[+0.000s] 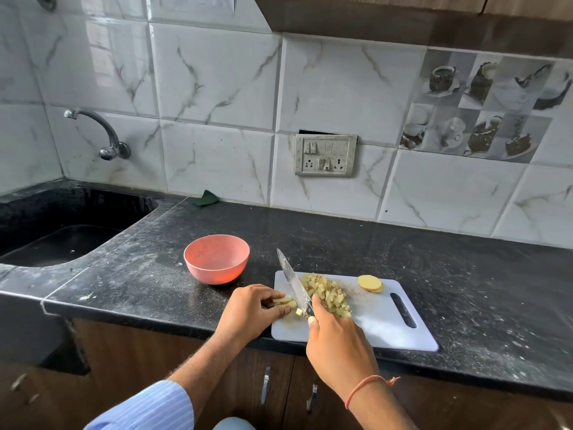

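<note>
My left hand (252,308) pinches pale potato sticks (282,301) at the near-left edge of the smooth white plastic board (387,324). My right hand (336,336) grips the mottled steel knife (293,282), its blade against them, wet cubes (328,294) heaped right.

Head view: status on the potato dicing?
Left hand holds potato strips. Right hand grips knife, blade down at strips. Diced pile beside blade, nothing blocking.

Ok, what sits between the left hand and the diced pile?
In the head view, the knife, blade down on the potato strips that the left hand holds.
</note>
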A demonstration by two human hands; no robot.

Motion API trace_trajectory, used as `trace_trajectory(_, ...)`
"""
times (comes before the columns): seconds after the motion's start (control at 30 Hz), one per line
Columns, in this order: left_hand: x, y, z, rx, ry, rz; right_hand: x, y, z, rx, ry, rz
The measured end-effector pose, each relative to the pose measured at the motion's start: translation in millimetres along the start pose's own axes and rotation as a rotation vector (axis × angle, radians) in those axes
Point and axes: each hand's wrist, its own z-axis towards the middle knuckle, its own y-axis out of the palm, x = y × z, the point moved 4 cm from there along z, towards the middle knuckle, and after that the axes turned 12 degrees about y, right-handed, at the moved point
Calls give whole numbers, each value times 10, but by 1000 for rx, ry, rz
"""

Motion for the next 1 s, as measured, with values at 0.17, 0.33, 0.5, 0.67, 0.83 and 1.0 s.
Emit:
trace_trajectory(0.17, 22, 3, 21, 42, -14, 17, 13, 35, -20, 17, -21, 4)
trace_trajectory(0.33, -4, 21, 45, 13, -11, 22, -19, 170, -50, -15, -30, -30)
trace_trajectory(0.5, -14, 13, 63, -52, 25, 23, -153, 240, 110, -49, 14, -99)
trace_trajectory(0.67, -37, -4, 38, -101, 52, 39, -21, 223, 29, -33, -41, -153)
trace_trajectory(0.83, 4, 11, 55, -69, 64, 84, 63, 213, 78, -14, -22, -127)
trace_trajectory(1.0, 88, 81, 91, -31, 97, 106, 31, 133, 116, 9, -2, -34)
